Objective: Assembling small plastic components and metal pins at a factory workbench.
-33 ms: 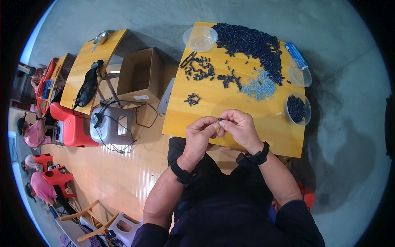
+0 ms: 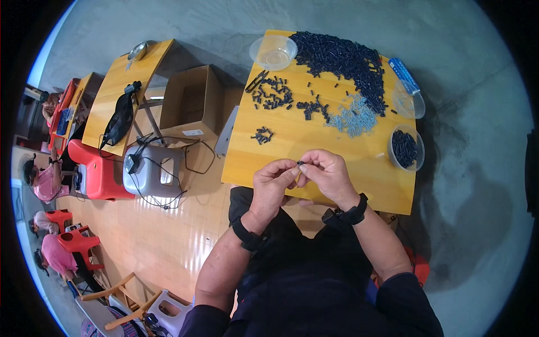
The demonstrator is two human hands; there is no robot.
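Observation:
Above the near edge of the yellow table (image 2: pixel 348 173), my left hand (image 2: pixel 270 181) and my right hand (image 2: pixel 328 174) meet fingertip to fingertip. Both pinch a small black cylindrical piece (image 2: pixel 300 163), mostly hidden by the fingers. A large pile of black cylindrical pieces (image 2: pixel 342 56) covers the far right of the table. Clear, bluish small parts (image 2: pixel 353 117) lie in a heap below it. Looser groups of black pieces (image 2: pixel 272 94) spread to the left, with a small cluster (image 2: pixel 262 135) nearer my left hand. Dark tweezers or snips (image 2: pixel 256 81) rest at the left edge.
Clear plastic tubs stand at the far left (image 2: pixel 259 54) and right (image 2: pixel 391 147), the right one holding black pieces. A blue box (image 2: pixel 404 76) leans by another tub. To the left are a cardboard box (image 2: pixel 182 106), a grey stool (image 2: pixel 151 178) with cables, and a second table (image 2: pixel 132 70).

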